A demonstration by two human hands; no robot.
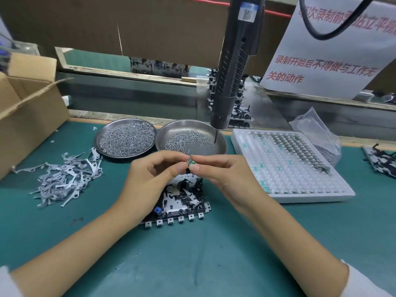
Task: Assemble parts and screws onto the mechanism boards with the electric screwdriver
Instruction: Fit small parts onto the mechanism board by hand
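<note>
1. Head view: both hands meet above the middle of the green mat-covered tabletop (235, 243). The left hand (150, 176) and right hand (220, 174) pinch between their fingertips one small metal part with a green tab (191, 163).
2. Directly beneath lies the black-and-silver mechanism board (182, 200), flat on the mat, partly hidden by the hands.
3. The black electric screwdriver (233, 67) hangs free, its bit over the right round steel dish of screws (190, 138); a fuller steel dish of screws (126, 138) sits at its left.
4. A white foam tray of small parts (289, 163) lies toward the right edge, a heap of flat grey metal levers (66, 176) toward the left.
5. The pinched part looks tiny, light, stiff and easily dropped; holding its edges, clear of the tab, seems safest.
</note>
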